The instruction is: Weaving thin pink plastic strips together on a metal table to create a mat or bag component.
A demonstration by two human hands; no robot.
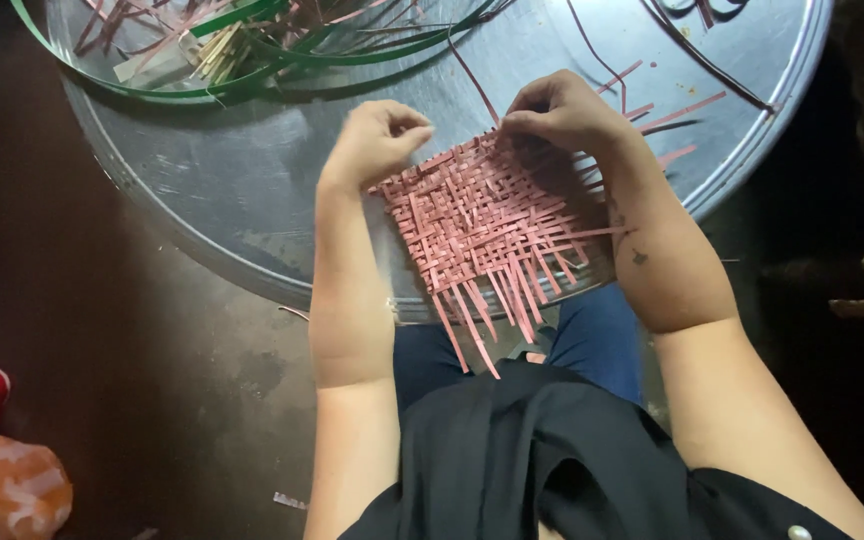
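Left hand (377, 140) and right hand (562, 112) both curled tight, pinching far edge of pink woven strip mat (487, 220) on round metal tray (242, 190)

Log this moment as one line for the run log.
left hand: pinching mat's far edge | right hand: pinching far edge | pink woven mat: flat on round metal tray | green strips: behind

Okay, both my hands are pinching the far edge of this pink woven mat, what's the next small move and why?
Probably slide the strip under your right hand snug against the last woven row. Both the right and the left hand pinch the far edge of the pink woven mat on the round metal tray, where the weave looks looser than in the middle.
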